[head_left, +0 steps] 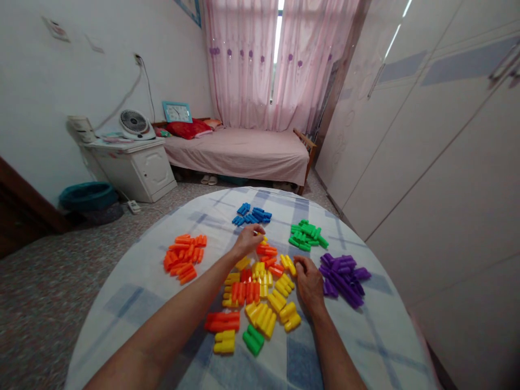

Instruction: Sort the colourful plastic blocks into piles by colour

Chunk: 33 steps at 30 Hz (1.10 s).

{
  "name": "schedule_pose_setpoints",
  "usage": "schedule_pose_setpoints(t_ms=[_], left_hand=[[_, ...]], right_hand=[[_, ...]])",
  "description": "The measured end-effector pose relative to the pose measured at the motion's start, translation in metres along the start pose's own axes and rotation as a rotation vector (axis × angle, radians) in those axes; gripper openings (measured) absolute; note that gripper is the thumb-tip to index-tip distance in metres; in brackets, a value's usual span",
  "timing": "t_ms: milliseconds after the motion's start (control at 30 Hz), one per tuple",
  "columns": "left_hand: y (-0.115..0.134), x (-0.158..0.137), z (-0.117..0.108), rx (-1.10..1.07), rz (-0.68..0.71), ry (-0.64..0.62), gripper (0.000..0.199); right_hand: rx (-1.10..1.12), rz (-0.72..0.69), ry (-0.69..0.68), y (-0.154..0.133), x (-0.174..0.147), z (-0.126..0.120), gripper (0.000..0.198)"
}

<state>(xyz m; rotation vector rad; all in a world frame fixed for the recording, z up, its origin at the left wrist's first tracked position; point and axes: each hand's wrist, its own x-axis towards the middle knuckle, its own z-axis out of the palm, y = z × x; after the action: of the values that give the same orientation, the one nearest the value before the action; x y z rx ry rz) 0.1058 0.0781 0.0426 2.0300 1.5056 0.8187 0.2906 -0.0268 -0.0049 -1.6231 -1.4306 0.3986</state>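
Orange pieces [184,254] are heaped at the left of the cloth-covered surface [390,336]. Further right, the left hand [248,241] is bent, with fingertips nearly closed at a small yellow piece [264,239]; whether it is gripped cannot be told. Blue pieces [260,215] are grouped behind this hand, and in front yellow pieces [266,319] and red-orange pieces [246,293] are spread. Next, the right hand [309,279] is half curled beside another yellow piece [288,264]; its grasp cannot be seen surely. Green pieces [307,235] are gathered behind it; purple pieces [345,276] are piled rightmost. Each piece should be taken lightly by fingertips, so that its neighbours are not pushed.
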Motion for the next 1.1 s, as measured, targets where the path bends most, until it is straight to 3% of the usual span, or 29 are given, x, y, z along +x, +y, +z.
schedule_pose_setpoints(t_ms=[167,467,667,867,1100], left_hand=[[-0.018,-0.032,-0.029,-0.083,0.025,0.006,0.026],[-0.028,-0.052,-0.011,-0.015,0.065,-0.039,0.027],[-0.037,-0.078,-0.032,-0.105,0.048,0.126,0.025],[-0.054,-0.110,-0.043,-0.138,0.053,0.019,0.035],[-0.059,-0.109,-0.032,-0.114,0.019,0.048,0.035]], right_hand=[[-0.010,0.009,-0.004,-0.001,0.000,0.000,0.034],[0.002,0.017,-0.023,-0.003,-0.001,-0.003,0.035],[0.028,0.013,-0.010,-0.003,-0.001,-0.002,0.035],[0.029,0.010,-0.005,-0.001,0.000,-0.001,0.035],[0.013,0.016,-0.002,0.000,0.000,-0.001,0.036]])
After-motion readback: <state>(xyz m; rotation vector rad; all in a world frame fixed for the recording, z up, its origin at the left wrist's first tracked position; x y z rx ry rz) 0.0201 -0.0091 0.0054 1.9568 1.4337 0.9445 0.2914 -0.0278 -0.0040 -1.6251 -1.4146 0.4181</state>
